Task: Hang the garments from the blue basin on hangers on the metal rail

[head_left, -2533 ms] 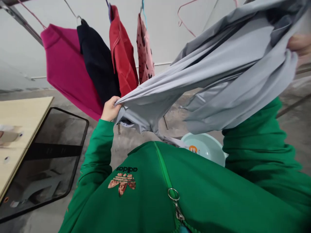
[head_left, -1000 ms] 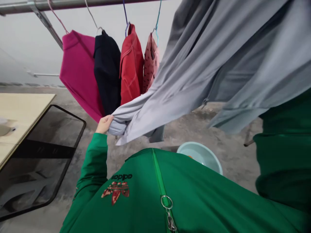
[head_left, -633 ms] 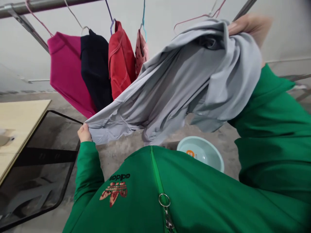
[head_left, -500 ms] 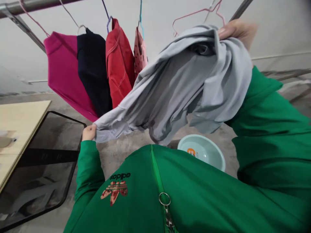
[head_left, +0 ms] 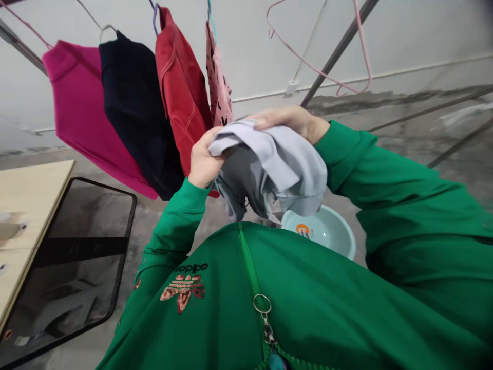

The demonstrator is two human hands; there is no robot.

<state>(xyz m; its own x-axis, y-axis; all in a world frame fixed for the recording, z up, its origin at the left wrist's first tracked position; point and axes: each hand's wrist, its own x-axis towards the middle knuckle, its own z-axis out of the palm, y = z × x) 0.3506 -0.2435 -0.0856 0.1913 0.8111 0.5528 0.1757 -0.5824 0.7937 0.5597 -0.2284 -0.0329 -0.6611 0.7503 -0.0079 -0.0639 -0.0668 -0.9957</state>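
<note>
A light grey garment (head_left: pixel 296 159) hangs bunched between my two hands in front of my chest; its exact cut cannot be made out in the folds. My left hand (head_left: pixel 206 159) grips its left edge, with the thumb on top. My right hand (head_left: pixel 288 121) is closed on the upper edge, fingers partly hidden by the cloth. The lower folds dangle just above a pale blue basin (head_left: pixel 339 226) on the floor. A pink hanger (head_left: pixel 327 77) with small hooks hangs beyond my right hand, apart from the garment.
On the left hang magenta trousers (head_left: pixel 84 103), a dark navy garment (head_left: pixel 134 113), a red garment (head_left: pixel 181 77) and a pink spotted one (head_left: pixel 219 87). A wooden table (head_left: pixel 31 190) with a black frame stands at lower left. Metal rack bars (head_left: pixel 339 51) slant at right.
My hands have come together and the right one has dropped, so the stretched grey garment is now bunched. My view has tilted down a little.
</note>
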